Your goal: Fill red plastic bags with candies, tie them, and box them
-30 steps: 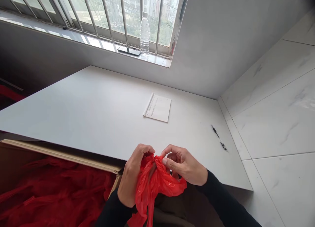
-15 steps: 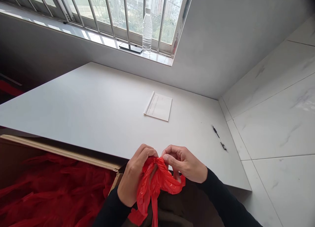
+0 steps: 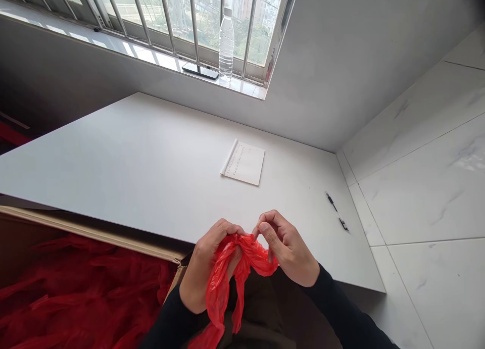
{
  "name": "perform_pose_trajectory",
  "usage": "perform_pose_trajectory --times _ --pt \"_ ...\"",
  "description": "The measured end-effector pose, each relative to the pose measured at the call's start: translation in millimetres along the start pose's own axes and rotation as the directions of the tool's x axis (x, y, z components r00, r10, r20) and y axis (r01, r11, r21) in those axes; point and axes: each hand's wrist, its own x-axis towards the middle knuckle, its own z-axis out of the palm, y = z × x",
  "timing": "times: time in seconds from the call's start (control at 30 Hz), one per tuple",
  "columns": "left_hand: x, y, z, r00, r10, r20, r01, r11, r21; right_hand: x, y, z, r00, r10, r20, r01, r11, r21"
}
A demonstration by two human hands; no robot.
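Note:
Both my hands hold one crumpled red plastic bag [image 3: 227,278] just in front of the near edge of the white table [image 3: 151,172]. My left hand [image 3: 202,268] is closed round the bag's bunched top. My right hand [image 3: 284,245] pinches the bag's edge between thumb and fingers beside the left hand. The rest of the bag hangs down over my lap between my black sleeves.
A cardboard box [image 3: 94,233] full of red plastic bags [image 3: 76,293] stands at my lower left. On the table lie a white notepad [image 3: 244,162] and a pen [image 3: 337,211]. A water bottle [image 3: 226,43] and a phone [image 3: 200,71] sit on the window sill; a tiled wall [image 3: 424,177] is at right.
My right hand has risen a little and shifted its pinch on the bag's edge. The bag's bunched part has pulled narrower and hangs in two strips. My left hand has hardly moved.

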Motion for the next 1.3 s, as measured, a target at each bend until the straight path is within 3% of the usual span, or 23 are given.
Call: perform_pose_trajectory --times 0.1,0.2,0.27,0.43,0.53,0.63,0.77,0.87,1.03,1.3 --pt "-1.0 -1.1 1.8 0.996 0.041 -0.080 -0.042 0.999 0.001 0.5 1.5 -0.6 0.994 0.067 0.085 -0.076 0.992 0.105" --pt "-2.6 -0.6 6.3 0.985 0.110 -0.133 -0.102 0.993 0.067 0.7 3.4 1.2 0.972 0.105 0.210 -0.130 0.986 0.107" --pt "-4.0 -1.0 8.3 0.984 0.106 -0.146 -0.093 0.991 0.091 1.4 3.2 1.6 0.967 0.099 0.233 -0.123 0.988 0.092" --pt "-8.0 -6.6 3.3 0.998 -0.016 -0.061 0.017 1.000 0.021 4.2 -5.0 -7.7 0.997 0.043 0.066 -0.041 0.999 -0.019" --pt "-9.1 -7.9 0.7 0.998 0.015 -0.064 -0.012 0.999 0.036 4.7 -6.5 -12.0 0.997 0.070 0.038 -0.070 0.997 -0.014" --pt "-8.6 -4.8 4.1 0.982 0.124 -0.142 -0.106 0.986 0.129 4.2 0.2 -8.2 0.978 0.126 0.168 -0.139 0.988 0.063" --pt "-8.3 -0.4 11.2 0.959 0.230 -0.164 -0.191 0.956 0.223 3.3 10.8 0.8 0.939 0.154 0.307 -0.189 0.978 0.090" --pt "-8.4 -0.6 11.4 0.958 0.227 -0.174 -0.193 0.962 0.195 2.6 9.9 3.4 0.961 0.122 0.247 -0.136 0.990 0.041" --pt "-6.5 -2.5 3.6 0.982 0.162 -0.101 -0.152 0.984 0.095 0.0 -0.1 4.4 0.996 0.004 0.084 0.011 0.983 -0.181" --pt "-13.6 -3.6 1.2 0.991 0.115 -0.061 -0.119 0.991 -0.055 0.9 -4.5 -4.0 0.998 0.008 0.055 -0.004 0.997 -0.072"
